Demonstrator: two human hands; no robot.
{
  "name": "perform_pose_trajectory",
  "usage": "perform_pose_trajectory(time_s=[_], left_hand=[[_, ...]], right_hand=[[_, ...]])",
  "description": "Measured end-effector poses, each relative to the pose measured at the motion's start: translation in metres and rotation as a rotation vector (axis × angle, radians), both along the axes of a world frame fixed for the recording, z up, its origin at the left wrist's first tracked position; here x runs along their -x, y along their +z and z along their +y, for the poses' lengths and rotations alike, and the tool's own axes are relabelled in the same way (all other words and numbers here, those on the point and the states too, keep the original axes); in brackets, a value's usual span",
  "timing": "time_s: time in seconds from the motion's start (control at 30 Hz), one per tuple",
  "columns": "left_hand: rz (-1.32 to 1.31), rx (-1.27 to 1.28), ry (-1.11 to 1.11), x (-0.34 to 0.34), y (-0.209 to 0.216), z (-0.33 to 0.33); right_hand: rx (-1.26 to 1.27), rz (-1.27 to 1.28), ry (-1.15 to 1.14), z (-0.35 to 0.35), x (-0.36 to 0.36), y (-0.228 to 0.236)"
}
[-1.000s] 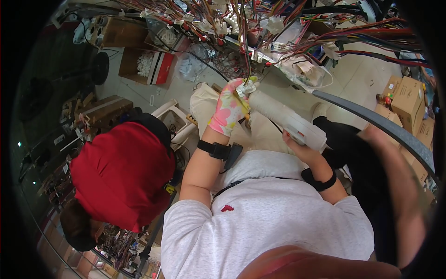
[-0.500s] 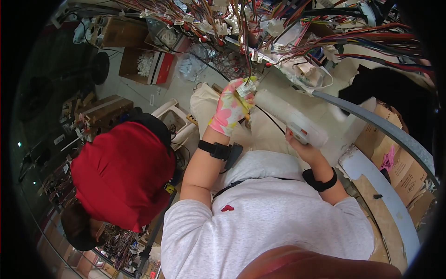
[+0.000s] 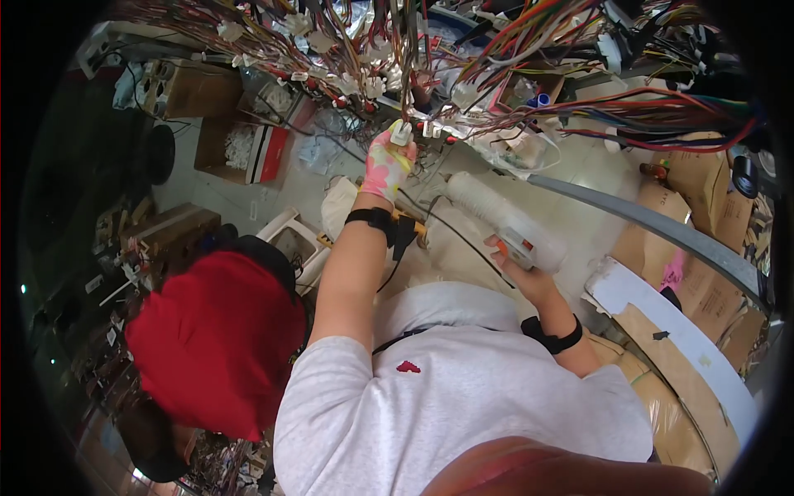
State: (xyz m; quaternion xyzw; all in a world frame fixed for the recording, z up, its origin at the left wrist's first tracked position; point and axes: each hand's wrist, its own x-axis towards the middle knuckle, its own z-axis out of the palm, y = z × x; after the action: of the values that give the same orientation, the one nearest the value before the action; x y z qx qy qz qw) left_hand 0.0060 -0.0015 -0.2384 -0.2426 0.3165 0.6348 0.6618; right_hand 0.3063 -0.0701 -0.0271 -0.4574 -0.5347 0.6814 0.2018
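Note:
My left hand (image 3: 385,169), in a pink, white and yellow patterned glove, reaches up to the hanging wires. Its fingers are closed around a white plastic connector (image 3: 402,133) at the lower end of a wire bundle (image 3: 405,74). Lower and to the right, my bare right hand (image 3: 529,281) grips a long translucent white tool (image 3: 484,205) with a thick barrel and a grey and orange part near the thumb. The tool lies tilted, its narrower end toward the upper left; its exact kind is unclear. A black cable (image 3: 451,227) runs between my hands.
Dense coloured wires (image 3: 653,112) with white connectors hang across the top. A curved grey bar (image 3: 637,217) crosses on the right, above cardboard (image 3: 711,281). Another person in red (image 3: 219,343) is close on my left. An open carton (image 3: 227,149) of white parts stands farther off.
My left hand has moved up and left toward the hanging wires, still closed on a connector. The right hand and the white tool have shifted slightly down and left.

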Motion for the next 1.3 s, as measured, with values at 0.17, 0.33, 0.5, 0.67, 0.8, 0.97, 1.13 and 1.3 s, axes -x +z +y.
perform_pose_trajectory(time_s=[0.17,0.33,0.5,0.67,0.8,0.97,1.13,1.3], left_hand=[[-0.029,-0.169,0.001,0.024,-0.046,0.013],[0.098,0.24,0.047,0.008,-0.031,0.018],[0.047,0.073,-0.357,-0.053,0.001,0.027],[-0.126,0.186,-0.035,-0.071,-0.002,0.062],[-0.34,0.061,0.09,-0.067,-0.003,0.062],[-0.224,0.029,0.059,-0.07,0.005,0.045],[-0.149,-0.052,-0.046,-0.06,0.001,0.035],[-0.25,0.002,-0.058,-0.059,0.005,0.046]], right_hand=[[-0.017,-0.02,0.029,-0.001,0.014,0.009],[-0.034,-0.071,0.004,0.002,0.022,0.017],[0.014,-0.029,-0.151,-0.004,0.035,0.02],[0.024,0.035,-0.259,-0.01,0.037,0.015],[-0.005,0.001,-0.263,-0.014,0.032,0.008],[0.001,0.029,-0.361,-0.022,0.028,0.005],[0.034,0.032,-0.406,-0.023,0.026,0.007],[0.0,0.016,-0.379,-0.026,0.021,0.005]])
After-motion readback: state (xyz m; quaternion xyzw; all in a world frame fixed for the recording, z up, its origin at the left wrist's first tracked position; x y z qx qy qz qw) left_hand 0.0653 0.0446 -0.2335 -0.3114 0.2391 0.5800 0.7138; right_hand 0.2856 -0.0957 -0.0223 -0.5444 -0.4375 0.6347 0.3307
